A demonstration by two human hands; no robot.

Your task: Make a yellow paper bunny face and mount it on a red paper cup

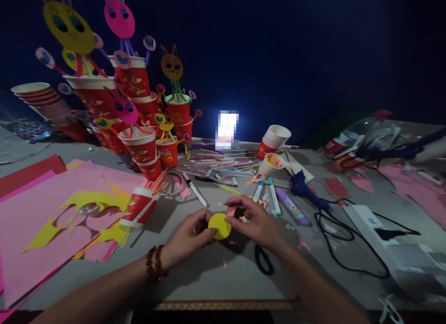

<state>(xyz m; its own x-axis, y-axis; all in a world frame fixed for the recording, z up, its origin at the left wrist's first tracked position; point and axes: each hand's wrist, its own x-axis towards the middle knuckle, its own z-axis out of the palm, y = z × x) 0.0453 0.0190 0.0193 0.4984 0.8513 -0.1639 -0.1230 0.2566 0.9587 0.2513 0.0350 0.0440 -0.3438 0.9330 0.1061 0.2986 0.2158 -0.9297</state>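
Note:
My left hand point(190, 236) and my right hand point(251, 219) meet over the grey table, just in front of me. Together they hold a round yellow paper disc point(220, 226). The left fingers pinch its left edge. My right hand's fingers curl over its right side, near a small orange paper scrap point(231, 213). A beaded bracelet point(155, 263) is on my left wrist. Black scissors point(264, 259) lie on the table under my right wrist.
Pink and yellow cut paper sheets point(52, 212) cover the left. Red paper cups with bunny faces point(139, 143) stand behind, one cup point(139, 206) lying on its side. Markers point(223, 168), a blue glue gun point(306, 189) with black cord and a cup stack point(273, 140) lie beyond.

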